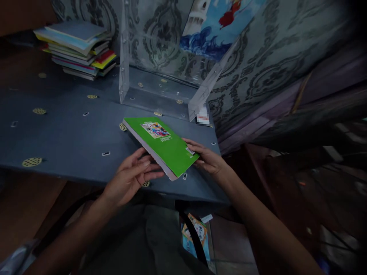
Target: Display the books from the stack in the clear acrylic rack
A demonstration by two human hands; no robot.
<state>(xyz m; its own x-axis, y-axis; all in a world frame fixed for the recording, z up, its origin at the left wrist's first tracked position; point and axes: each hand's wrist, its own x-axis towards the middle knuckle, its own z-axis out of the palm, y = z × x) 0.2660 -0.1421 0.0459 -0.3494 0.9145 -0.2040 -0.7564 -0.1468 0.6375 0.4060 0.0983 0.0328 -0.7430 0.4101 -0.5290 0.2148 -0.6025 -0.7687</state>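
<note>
the light is dim, the right edge blurred.

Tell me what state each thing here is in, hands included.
Green book: closed, held tilted
Right hand: gripping the book's right end
Left hand: partly open, by the book's edge
Book stack: piled flat, edges uneven
Clear stand: upright on the table

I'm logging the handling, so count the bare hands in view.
2: the left hand by the left edge of the green book, the right hand gripping its right end. No others are visible.
</note>
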